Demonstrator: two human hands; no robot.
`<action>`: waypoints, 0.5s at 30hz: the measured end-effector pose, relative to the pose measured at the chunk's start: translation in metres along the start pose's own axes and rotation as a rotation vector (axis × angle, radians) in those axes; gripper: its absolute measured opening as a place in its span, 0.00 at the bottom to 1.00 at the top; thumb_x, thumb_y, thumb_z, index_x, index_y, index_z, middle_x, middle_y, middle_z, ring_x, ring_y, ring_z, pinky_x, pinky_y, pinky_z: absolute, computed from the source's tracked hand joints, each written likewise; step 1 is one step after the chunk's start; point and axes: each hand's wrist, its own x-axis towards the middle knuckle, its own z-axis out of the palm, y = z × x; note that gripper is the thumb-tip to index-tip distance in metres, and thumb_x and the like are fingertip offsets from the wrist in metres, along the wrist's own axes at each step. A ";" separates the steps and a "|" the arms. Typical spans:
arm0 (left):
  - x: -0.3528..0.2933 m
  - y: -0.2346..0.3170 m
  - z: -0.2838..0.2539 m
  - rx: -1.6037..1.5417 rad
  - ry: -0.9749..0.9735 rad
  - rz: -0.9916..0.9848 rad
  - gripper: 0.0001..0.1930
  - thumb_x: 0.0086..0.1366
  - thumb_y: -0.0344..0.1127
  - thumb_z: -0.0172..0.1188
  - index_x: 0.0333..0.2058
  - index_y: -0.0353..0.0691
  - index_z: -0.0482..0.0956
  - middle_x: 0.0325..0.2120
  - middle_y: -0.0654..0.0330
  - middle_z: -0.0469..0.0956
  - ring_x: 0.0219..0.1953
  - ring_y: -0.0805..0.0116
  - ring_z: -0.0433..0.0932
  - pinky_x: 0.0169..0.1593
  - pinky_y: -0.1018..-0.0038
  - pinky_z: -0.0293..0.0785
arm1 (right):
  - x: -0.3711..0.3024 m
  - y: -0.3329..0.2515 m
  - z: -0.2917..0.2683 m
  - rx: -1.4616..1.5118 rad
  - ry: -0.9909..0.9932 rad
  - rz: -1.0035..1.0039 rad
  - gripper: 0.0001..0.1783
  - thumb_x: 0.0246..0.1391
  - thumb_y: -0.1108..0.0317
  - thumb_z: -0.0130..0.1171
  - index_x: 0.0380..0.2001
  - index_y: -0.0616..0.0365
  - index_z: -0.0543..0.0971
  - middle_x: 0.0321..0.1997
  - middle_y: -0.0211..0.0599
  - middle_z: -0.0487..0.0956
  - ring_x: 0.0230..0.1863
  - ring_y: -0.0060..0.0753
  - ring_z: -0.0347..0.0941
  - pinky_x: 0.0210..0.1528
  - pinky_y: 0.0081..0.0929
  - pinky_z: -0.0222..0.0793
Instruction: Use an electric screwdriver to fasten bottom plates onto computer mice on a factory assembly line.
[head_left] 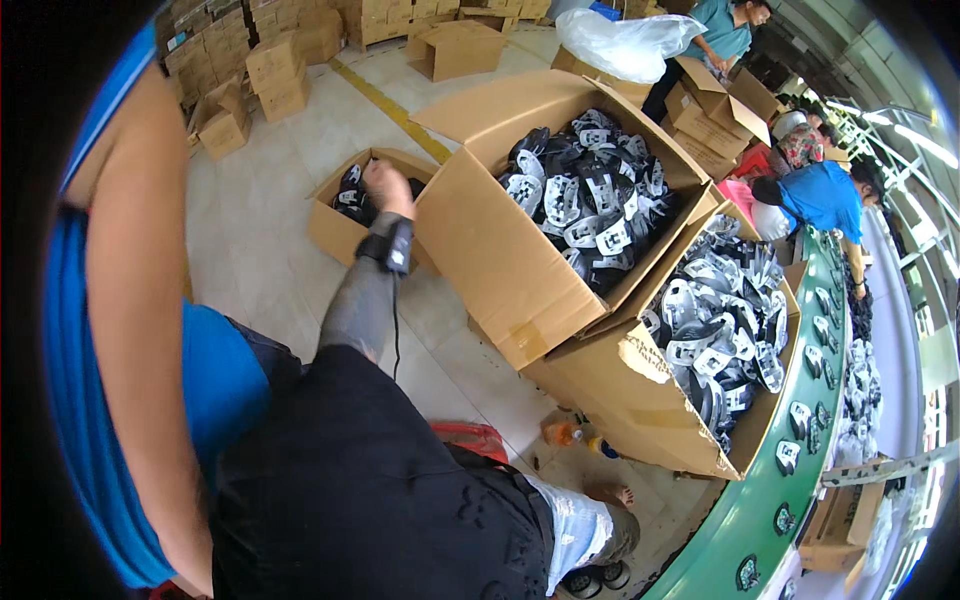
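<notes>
My left hand (388, 188) reaches over a small open carton (335, 235) on the floor, at its near right corner. The fingers look curled in, partly blurred; what they hold, if anything, is hidden. Black moulded parts with some white (352, 195) lie inside that carton, beside the hand. A dark wrist device (397, 247) with a cable sits on my wrist. Right of the hand stands a large carton (500, 255), heaped with black parts with pale grey plates (590, 190). My right hand is out of view.
Another full carton (600, 410) adjoins a green conveyor (715, 530) carrying spaced parts. A person in blue (130, 380) stands close at my left. Bottles (565, 433) lie on the floor. Co-workers (815, 200) stand along the line; cartons (455, 48) are behind.
</notes>
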 end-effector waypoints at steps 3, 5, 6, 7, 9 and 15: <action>-0.158 0.110 0.074 -0.360 -0.187 0.083 0.12 0.64 0.37 0.48 0.43 0.38 0.70 0.39 0.59 0.72 0.43 0.68 0.70 0.48 0.73 0.66 | 0.000 -0.015 -0.007 -0.021 0.039 -0.026 0.22 0.54 0.73 0.56 0.48 0.73 0.61 0.43 0.50 0.75 0.34 0.36 0.73 0.35 0.29 0.73; -0.234 0.184 0.066 -0.606 -0.540 0.118 0.13 0.62 0.38 0.51 0.42 0.38 0.71 0.36 0.61 0.72 0.38 0.72 0.71 0.45 0.77 0.67 | 0.003 -0.012 0.013 0.045 -0.020 -0.034 0.22 0.55 0.73 0.56 0.48 0.74 0.61 0.43 0.50 0.74 0.34 0.36 0.73 0.35 0.29 0.73; -0.305 0.233 0.083 -0.902 -0.769 0.155 0.11 0.62 0.37 0.52 0.41 0.38 0.70 0.36 0.60 0.72 0.38 0.71 0.71 0.45 0.77 0.67 | 0.012 0.023 -0.020 0.015 0.107 -0.032 0.23 0.55 0.73 0.56 0.48 0.74 0.61 0.43 0.50 0.74 0.34 0.36 0.73 0.35 0.29 0.73; -0.373 0.244 0.082 -0.943 -1.061 -0.159 0.08 0.62 0.33 0.52 0.38 0.37 0.70 0.35 0.61 0.71 0.36 0.72 0.71 0.44 0.77 0.67 | 0.013 0.029 -0.025 -0.019 0.141 -0.039 0.23 0.55 0.73 0.56 0.48 0.74 0.61 0.43 0.50 0.74 0.34 0.36 0.74 0.35 0.29 0.73; -0.466 0.270 0.054 -0.914 -1.768 -0.096 0.07 0.63 0.33 0.53 0.37 0.36 0.71 0.35 0.62 0.71 0.37 0.74 0.71 0.40 0.77 0.68 | 0.021 0.035 -0.038 -0.089 0.188 -0.022 0.23 0.55 0.72 0.56 0.48 0.74 0.61 0.43 0.50 0.74 0.35 0.36 0.74 0.36 0.29 0.73; -0.600 0.245 -0.029 -1.041 -2.842 0.711 0.15 0.61 0.39 0.54 0.44 0.37 0.70 0.39 0.52 0.70 0.42 0.56 0.72 0.45 0.66 0.71 | 0.050 0.076 -0.048 -0.523 0.440 -0.032 0.23 0.56 0.71 0.55 0.49 0.74 0.60 0.43 0.51 0.74 0.36 0.36 0.74 0.38 0.27 0.74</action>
